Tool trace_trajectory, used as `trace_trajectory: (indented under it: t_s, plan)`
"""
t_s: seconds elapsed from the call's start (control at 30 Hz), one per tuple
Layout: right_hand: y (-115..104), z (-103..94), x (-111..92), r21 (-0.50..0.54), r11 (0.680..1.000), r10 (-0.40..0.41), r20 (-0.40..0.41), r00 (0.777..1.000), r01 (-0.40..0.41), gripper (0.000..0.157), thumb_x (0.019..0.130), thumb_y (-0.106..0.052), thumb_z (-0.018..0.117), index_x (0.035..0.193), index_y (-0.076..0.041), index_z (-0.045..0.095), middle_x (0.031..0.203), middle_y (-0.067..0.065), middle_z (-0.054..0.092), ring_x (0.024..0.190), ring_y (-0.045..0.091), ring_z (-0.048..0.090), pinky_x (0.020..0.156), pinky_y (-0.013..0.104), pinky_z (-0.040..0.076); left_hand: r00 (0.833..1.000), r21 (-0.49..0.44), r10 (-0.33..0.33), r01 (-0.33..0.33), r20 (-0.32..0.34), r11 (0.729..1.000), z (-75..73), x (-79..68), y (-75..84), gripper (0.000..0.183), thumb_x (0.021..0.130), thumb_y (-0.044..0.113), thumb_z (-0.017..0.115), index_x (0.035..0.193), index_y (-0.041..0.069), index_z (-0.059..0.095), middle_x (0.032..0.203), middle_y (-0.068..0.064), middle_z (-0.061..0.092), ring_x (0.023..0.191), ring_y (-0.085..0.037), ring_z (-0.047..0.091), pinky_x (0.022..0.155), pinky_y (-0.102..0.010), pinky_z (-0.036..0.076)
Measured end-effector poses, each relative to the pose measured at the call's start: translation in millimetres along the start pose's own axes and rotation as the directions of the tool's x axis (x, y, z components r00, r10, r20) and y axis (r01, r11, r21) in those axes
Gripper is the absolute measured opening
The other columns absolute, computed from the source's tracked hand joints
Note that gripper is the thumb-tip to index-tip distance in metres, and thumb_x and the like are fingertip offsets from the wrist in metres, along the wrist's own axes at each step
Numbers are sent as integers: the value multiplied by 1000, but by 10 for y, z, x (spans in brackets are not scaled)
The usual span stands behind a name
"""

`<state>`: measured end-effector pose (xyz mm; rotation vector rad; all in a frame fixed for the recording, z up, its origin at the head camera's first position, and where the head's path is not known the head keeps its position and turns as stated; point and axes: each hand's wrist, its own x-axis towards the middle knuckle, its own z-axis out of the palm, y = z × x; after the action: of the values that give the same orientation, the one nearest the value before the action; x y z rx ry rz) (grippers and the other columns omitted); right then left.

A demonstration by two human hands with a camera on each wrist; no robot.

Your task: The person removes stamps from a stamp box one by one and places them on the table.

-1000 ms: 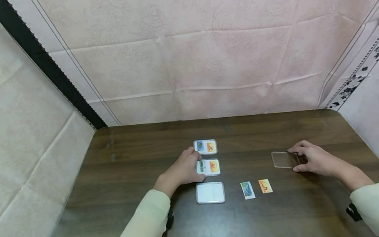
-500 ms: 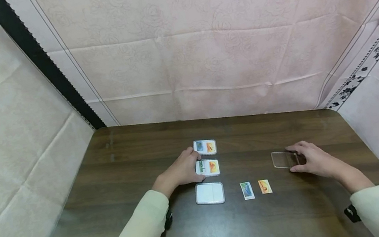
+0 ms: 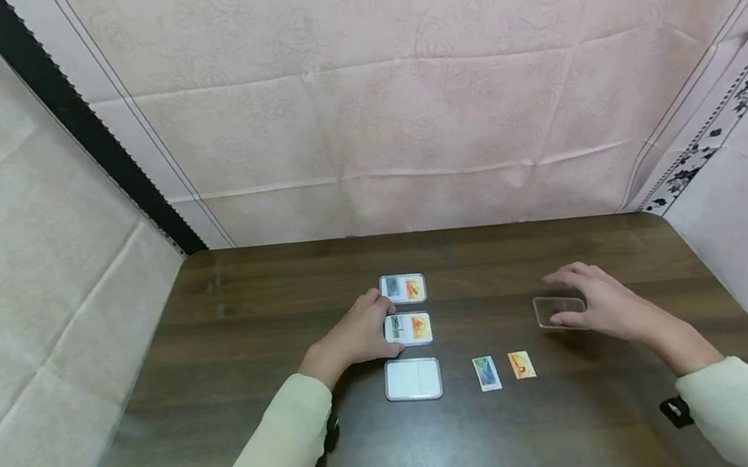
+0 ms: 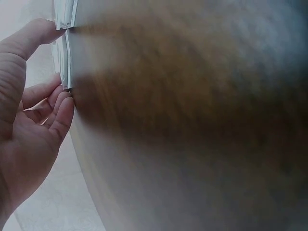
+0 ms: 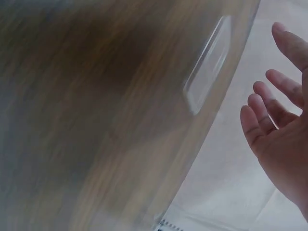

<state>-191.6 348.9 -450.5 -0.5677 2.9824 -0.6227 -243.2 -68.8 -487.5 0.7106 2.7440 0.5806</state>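
While the left hand (image 3: 350,336) pinches the middle case (image 3: 410,329) at the lower centre of the head view, the right hand (image 3: 604,303), fingers extended and grasping nothing, hovers by the clear lid (image 3: 551,307), lower right of centre. Below the middle case lies a white case (image 3: 412,379); rightward, a blue card (image 3: 486,374) and an orange card (image 3: 522,365).

Seen high and close.
From the head, facing forward and down over the desk (image 3: 532,448), taking in its far edge and both far corners; from each wrist, looking close and tilted along the left hand (image 4: 33,139) and the right hand (image 5: 284,149), sharing with the head view two cases (image 4: 66,14) on the left, a clear box (image 5: 208,67) on the right.
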Motion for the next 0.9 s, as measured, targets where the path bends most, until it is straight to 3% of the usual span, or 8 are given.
trace_trajectory:
  t_s: [0.4, 0.6, 0.8, 0.9]
  plan:
    - [-348, 77, 298, 77, 996, -44, -38, 998, 46, 62, 92, -34, 79, 143, -8, 57, 144, 16, 56, 135, 40, 49, 105, 64, 44, 1000, -25, -6, 6, 1, 1000, -7, -10, -2, 63, 82, 39, 86, 130, 7, 61, 127, -5, 51, 112, -19, 49, 99, -35, 50]
    - [-489, 141, 401, 103, 992, -72, -19, 997, 73, 66, 92, -35, 79, 147, -9, 53, 148, 15, 52, 124, 39, 59, 96, 55, 53, 1000, -22, -11, 11, 2, 1000, -5, 0, 0, 63, 83, 40, 85, 130, 7, 60, 128, -5, 50, 112, -18, 48, 100, -35, 50]
    - [-644, 217, 492, 112, 987, -116, -6, 993, 116, 68, 91, -33, 80, 149, -10, 52, 150, 14, 52, 138, 38, 51, 108, 59, 45, 1000, -24, -11, 11, 1, 1000, 8, 6, -5, 63, 83, 40, 86, 130, 7, 61, 128, -5, 50, 112, -18, 48, 100, -35, 50]
    - [-726, 252, 543, 121, 984, -129, 2, 992, 128, 67, 91, -33, 80, 149, -10, 53, 148, 12, 53, 137, 36, 52, 108, 59, 46, 1000, -28, -11, 11, 2, 1000, 8, -2, -1, 63, 83, 39, 86, 131, 7, 60, 129, -5, 50, 113, -19, 49, 101, -35, 50]
